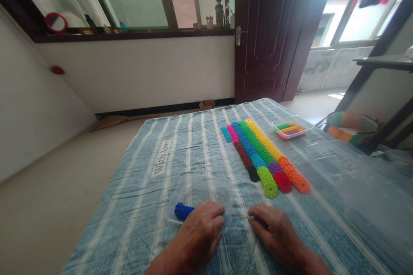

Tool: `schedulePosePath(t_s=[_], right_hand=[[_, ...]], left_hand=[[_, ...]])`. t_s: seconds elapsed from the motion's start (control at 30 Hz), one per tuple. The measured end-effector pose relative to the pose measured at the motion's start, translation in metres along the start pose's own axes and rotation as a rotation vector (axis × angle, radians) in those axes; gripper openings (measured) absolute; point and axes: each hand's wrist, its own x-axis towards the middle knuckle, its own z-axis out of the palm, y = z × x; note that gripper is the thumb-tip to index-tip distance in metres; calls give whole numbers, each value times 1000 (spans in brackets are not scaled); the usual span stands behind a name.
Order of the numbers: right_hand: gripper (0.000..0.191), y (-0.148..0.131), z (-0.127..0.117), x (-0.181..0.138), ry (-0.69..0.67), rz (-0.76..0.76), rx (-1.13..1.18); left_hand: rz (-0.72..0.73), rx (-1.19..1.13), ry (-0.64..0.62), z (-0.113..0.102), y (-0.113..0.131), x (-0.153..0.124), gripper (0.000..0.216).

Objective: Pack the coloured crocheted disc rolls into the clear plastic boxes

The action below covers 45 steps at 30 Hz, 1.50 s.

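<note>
My left hand [206, 225] is closed over the right part of a clear plastic box [206, 184]. Bits of blue show at its fingertips, seemingly blue plastic discs, mostly covered by the fingers. Beside that hand, a row of dark blue notched discs [183, 211] lies in the box. My right hand [275, 227] rests low over the cloth, right of the box, with thumb and fingers curled together; whether anything is between them is hidden. Ahead of it lie long rows of overlapping discs: yellow [261, 137], green [256, 142], blue [244, 137], brown [242, 154], and orange [293, 175].
A second clear box [292, 128] with colored disc stacks stands at the far right of the striped cloth [135, 206]. Clear plastic lids or containers [338, 163] lie along the right side. Beyond are a dark door [267, 30] and a window ledge [145, 34].
</note>
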Motion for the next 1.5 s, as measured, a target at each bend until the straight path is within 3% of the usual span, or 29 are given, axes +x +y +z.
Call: schedulePosePath(t_s=[0.3,0.63,1.33,1.5], right_hand=[[11,-2,-1,0,-3,15,6],[12,-1,-1,1,7,1,0],[13,-2,2,4,25,24,-12],[11,-11,-2,9,-25,49,-67]], left_hand=[[-72,37,-164,-7,6,8,9],[-1,23,-126,-8,9,11,18],[-30,75,-120,-8,9,10,18],[-34,100,-121,-9,11,10,18]])
